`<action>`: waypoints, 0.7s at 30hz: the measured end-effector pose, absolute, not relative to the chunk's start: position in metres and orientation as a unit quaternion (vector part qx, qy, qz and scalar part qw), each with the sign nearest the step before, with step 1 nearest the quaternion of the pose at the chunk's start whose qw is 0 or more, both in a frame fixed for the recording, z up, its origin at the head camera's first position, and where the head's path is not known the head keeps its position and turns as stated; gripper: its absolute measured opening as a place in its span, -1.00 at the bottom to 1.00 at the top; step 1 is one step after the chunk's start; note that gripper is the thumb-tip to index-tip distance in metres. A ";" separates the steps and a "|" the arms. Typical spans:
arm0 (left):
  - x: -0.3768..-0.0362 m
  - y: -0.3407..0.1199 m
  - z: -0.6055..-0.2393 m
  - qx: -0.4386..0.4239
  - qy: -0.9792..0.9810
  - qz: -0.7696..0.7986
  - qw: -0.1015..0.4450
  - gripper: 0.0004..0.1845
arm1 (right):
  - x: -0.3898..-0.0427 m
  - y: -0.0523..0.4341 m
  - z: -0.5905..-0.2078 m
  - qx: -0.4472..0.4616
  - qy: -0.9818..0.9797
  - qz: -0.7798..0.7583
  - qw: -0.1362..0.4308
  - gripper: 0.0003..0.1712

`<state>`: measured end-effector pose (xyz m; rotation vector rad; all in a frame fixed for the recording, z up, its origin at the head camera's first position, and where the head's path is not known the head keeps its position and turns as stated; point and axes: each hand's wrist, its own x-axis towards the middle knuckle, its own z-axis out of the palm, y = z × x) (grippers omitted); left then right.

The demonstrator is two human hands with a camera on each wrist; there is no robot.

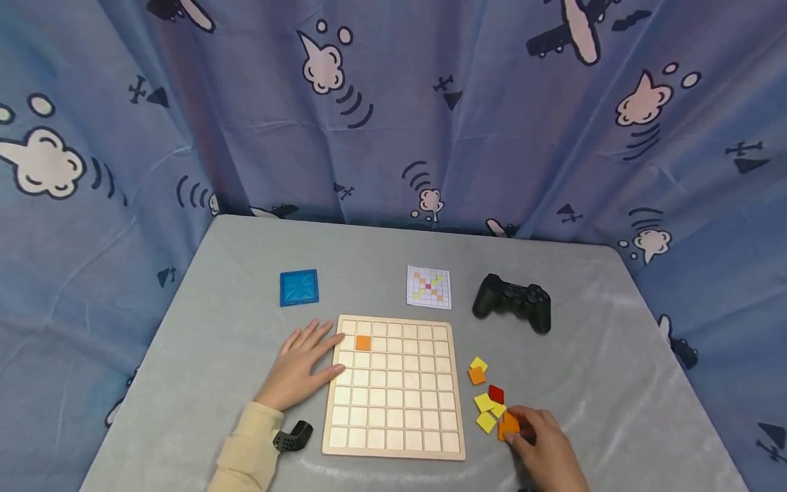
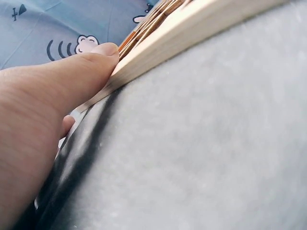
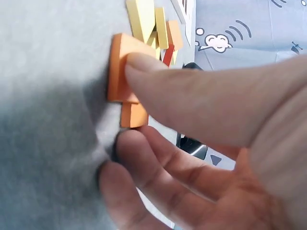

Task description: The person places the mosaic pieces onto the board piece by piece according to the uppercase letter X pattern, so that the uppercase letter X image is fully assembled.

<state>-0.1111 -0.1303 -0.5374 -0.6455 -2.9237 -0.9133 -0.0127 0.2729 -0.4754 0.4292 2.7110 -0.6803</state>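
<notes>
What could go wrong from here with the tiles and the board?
The right hand grips an orange tile with another orange tile close by; it might drag both along. The left hand touches the edge of the board, so a push could shift it. The patterned card is small, so someone might miscount its squares.
</notes>
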 end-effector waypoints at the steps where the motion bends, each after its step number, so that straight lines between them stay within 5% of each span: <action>1: -0.111 -0.131 -0.538 -0.205 -0.933 -0.294 0.006 -0.33 | -0.013 0.273 -0.475 0.148 0.948 -0.236 0.153 -0.54; 21: -0.111 -0.130 -0.535 -0.203 -0.934 -0.294 0.003 -0.33 | -0.022 0.274 -0.474 0.183 0.939 -0.255 0.143 -0.79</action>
